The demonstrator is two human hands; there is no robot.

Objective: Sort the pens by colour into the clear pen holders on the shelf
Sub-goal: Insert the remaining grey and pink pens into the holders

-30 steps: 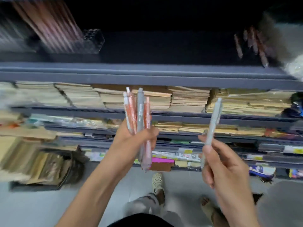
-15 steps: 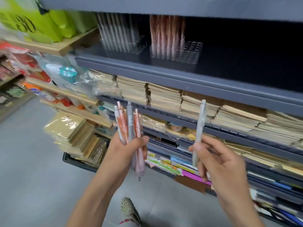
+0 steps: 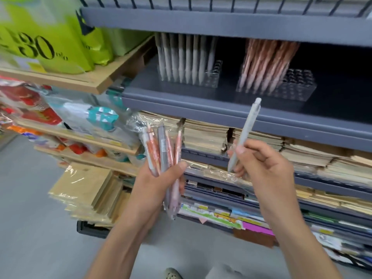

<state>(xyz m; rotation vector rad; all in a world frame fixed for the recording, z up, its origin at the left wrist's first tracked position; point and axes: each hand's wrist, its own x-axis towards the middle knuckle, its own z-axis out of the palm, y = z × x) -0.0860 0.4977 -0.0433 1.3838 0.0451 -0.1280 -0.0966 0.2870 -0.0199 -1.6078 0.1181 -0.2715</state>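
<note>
My left hand (image 3: 159, 184) grips a bundle of pens (image 3: 164, 152), mostly orange with one grey among them, held upright. A single grey pen (image 3: 244, 135) is pinched in my right hand (image 3: 263, 168), its clicker end pointing up toward the shelf. On the dark grey shelf (image 3: 201, 101) above stand two clear pen holders: the left holder (image 3: 213, 77) carries a row of grey pens (image 3: 185, 57), the right holder (image 3: 298, 83) carries orange pens (image 3: 265, 61). Both holders have empty holes on their right side.
Stacks of brown paper envelopes (image 3: 205, 135) fill the shelves below. Green bags (image 3: 50, 41) sit on a wooden shelf (image 3: 96, 83) at the left, with packaged goods under it. A crate of wrapped paper pads (image 3: 86, 190) stands on the grey floor.
The view has risen and swung so both pen holders are now in sight ahead. My right hand has tilted the grey pen toward the shelf. My left hand still holds the bundle.
</note>
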